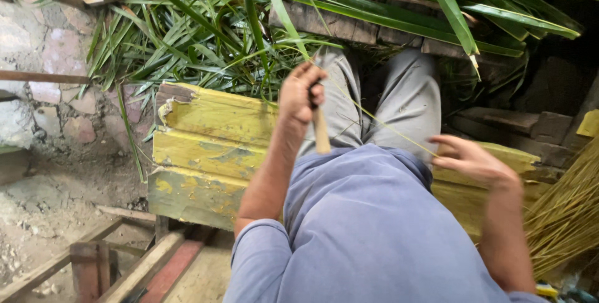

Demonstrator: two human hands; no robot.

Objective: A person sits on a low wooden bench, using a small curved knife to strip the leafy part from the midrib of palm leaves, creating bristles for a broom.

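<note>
My left hand (301, 94) is raised above my lap, closed around a tool whose pale wooden handle (321, 131) sticks down out of the fist; the blade end is hidden. A thin green-yellow leaf rib (380, 119) runs from that fist down to the right. My right hand (469, 159) pinches the lower end of the rib near my right thigh, fingers pointing left. I sit on a worn yellow wooden bench (209, 147), in grey trousers and a blue shirt.
A heap of long green palm leaves (206, 35) lies in front of my knees. A bundle of pale stripped ribs (568, 216) leans at the right. Stone paving sits at the left, wooden frame pieces (93, 265) at the lower left.
</note>
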